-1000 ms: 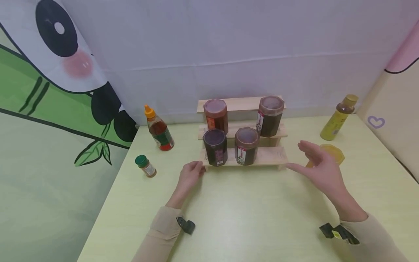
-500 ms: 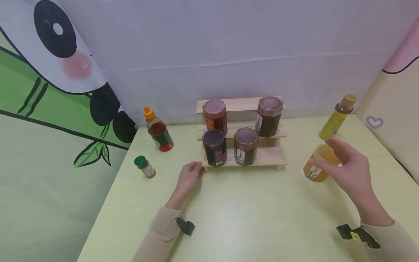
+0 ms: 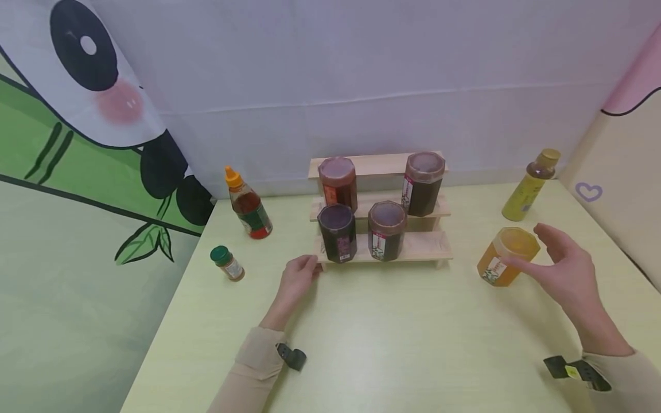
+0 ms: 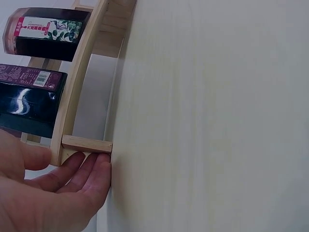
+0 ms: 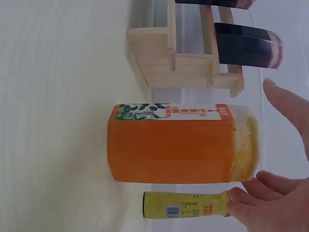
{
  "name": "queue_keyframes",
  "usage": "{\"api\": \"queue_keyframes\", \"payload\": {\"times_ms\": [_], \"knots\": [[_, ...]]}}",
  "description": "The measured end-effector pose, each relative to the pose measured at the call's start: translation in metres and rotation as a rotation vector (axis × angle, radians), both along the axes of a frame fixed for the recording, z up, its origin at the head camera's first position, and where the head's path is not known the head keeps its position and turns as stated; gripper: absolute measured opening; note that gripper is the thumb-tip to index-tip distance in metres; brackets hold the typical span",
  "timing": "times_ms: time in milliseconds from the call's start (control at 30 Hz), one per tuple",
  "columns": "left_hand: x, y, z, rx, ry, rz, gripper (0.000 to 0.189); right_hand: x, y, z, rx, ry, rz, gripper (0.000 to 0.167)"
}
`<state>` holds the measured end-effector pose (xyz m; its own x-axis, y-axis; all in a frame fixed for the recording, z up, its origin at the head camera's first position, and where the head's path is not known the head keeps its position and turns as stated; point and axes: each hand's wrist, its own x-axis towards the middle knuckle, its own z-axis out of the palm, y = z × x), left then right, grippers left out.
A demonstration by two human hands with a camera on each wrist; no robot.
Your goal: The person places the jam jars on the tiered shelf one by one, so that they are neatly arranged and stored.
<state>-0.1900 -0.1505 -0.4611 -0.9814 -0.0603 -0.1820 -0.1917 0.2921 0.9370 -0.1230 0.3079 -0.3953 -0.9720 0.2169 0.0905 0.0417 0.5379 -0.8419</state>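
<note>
A three-tier wooden rack (image 3: pixel 427 245) stands at the back middle of the table. My left hand (image 3: pixel 298 276) holds its front left corner; in the left wrist view the thumb lies at the shelf edge and curled fingers touch the leg. Two dark jars (image 3: pixel 338 235) (image 3: pixel 387 235) stand on the lowest tier; a reddish-brown jar (image 3: pixel 338 189) and another dark jar (image 3: pixel 423 189) are on the middle one. To the right an orange-yellow jar (image 3: pixel 503 261) stands upright on the table. Beside its top my right hand (image 3: pixel 568 275) is spread, thumb and fingers apart; the thumb looks clear of the jar (image 5: pixel 174 150).
Behind the orange-yellow jar stands a yellow bottle (image 3: pixel 525 195). Left of the rack are a red sauce bottle (image 3: pixel 252 212) with an orange cap and a small jar (image 3: pixel 228 265) with a green lid. A cloth wall (image 3: pixel 382 126) closes off the back.
My right hand has moved right, from in front of the orange-yellow jar to its right side, uncovering the jar. The left hand stays at the rack's corner.
</note>
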Motion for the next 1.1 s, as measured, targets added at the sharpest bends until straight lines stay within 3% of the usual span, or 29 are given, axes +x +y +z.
{"api": "queue_keyframes", "payload": {"times_ms": [267, 567, 1100], "knots": [[0.0, -0.002, 0.001, 0.008, 0.003, -0.003, 0.035, -0.004, 0.008, -0.014, 0.055, -0.046, 0.056, 0.094], [-0.001, -0.003, -0.003, -0.02, 0.025, -0.022, 0.037, -0.011, 0.013, -0.031, 0.072, -0.093, 0.085, 0.085], [-0.002, -0.003, -0.003, -0.018, 0.014, -0.011, 0.037, -0.017, 0.008, -0.041, 0.076, -0.154, 0.12, 0.082]]}}
